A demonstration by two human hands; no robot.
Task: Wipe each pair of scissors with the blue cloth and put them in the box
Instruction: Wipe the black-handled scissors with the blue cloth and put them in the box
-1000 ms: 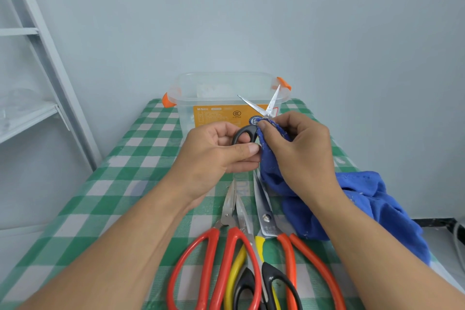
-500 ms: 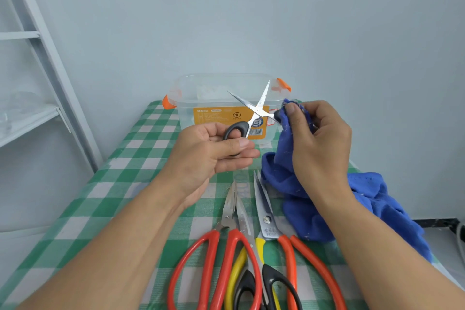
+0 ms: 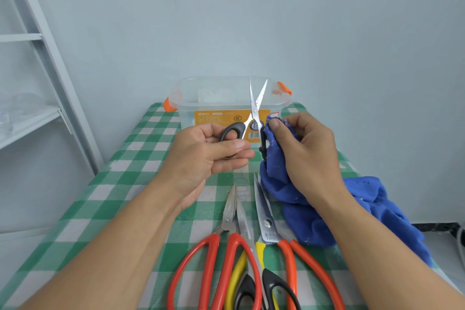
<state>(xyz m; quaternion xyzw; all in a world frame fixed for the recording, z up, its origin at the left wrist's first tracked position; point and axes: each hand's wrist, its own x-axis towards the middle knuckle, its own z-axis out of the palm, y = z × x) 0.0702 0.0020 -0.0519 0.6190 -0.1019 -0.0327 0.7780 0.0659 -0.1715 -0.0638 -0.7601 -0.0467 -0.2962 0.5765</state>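
Note:
My left hand (image 3: pixel 208 153) grips one black handle loop of a small pair of scissors (image 3: pixel 254 108), whose thin blades point up and stand slightly apart in front of the box. My right hand (image 3: pixel 302 151) holds a bunch of the blue cloth (image 3: pixel 312 211) wrapped round the other black handle. The cloth trails down to the table on the right. The clear plastic box (image 3: pixel 191 108) with orange clips stands at the table's far end. On the near table lie red-handled scissors (image 3: pixel 221 251), orange-handled scissors (image 3: pixel 271 229) and yellow-and-black scissors (image 3: pixel 251 282).
The table wears a green-and-white checked cover (image 3: pixel 120 184) and ends just behind the box at a pale wall. A grey shelf frame (image 3: pixel 50 63) stands to the left, beyond the table's left edge.
The small scissors turned from tilted to nearly upright and their blades came closer together. My right hand with the cloth moved from the pivot out to the right handle loop, then lower.

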